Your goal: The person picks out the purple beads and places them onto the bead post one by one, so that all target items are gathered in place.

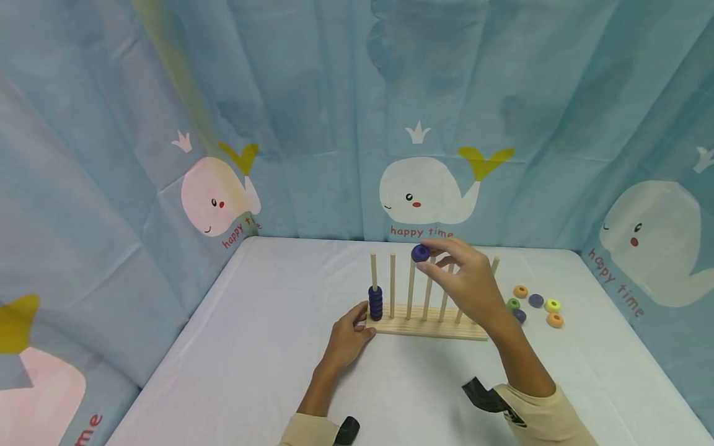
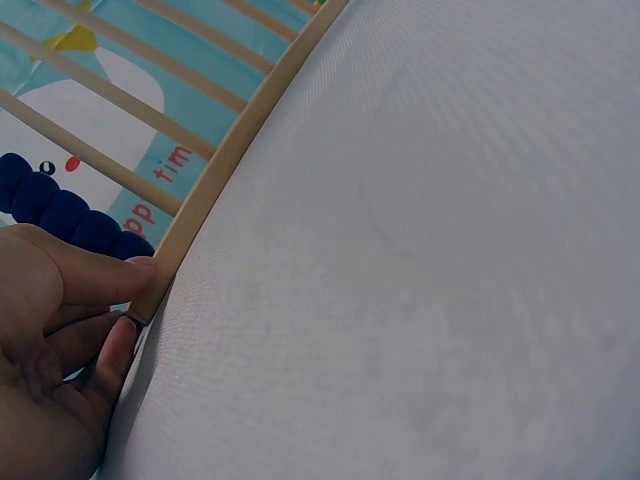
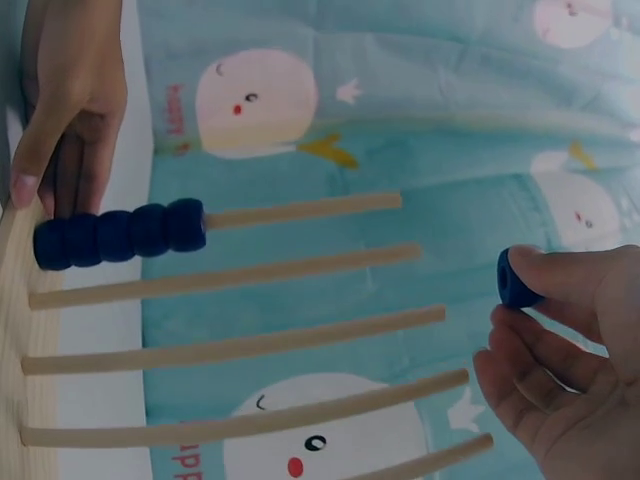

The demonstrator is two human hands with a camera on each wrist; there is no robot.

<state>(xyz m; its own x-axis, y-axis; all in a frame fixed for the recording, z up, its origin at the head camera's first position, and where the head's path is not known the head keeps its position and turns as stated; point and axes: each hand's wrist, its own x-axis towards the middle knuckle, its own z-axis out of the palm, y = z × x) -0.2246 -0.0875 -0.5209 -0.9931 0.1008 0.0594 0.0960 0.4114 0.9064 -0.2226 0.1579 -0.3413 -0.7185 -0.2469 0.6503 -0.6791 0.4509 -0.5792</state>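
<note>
A wooden peg rack (image 1: 429, 332) stands on the table, its row of thin upright pegs rising from a flat base. Several dark blue beads (image 1: 376, 303) are stacked on its leftmost peg. My left hand (image 1: 347, 337) grips the left end of the base; the left wrist view shows the thumb (image 2: 100, 278) on its upper side beside the stack. Between thumb and fingertips my right hand (image 1: 468, 279) pinches one dark blue bead (image 1: 421, 253), its hole showing. The right wrist view has this bead (image 3: 515, 280) beyond the tips of the pegs, apart from them.
Loose beads lie on the white table to the right of the rack: orange (image 1: 520, 291), green (image 1: 513, 303), yellow (image 1: 552, 305) and purple-blue (image 1: 536, 300). A light blue curtain (image 1: 312, 124) printed with whales hangs behind the table and along its sides.
</note>
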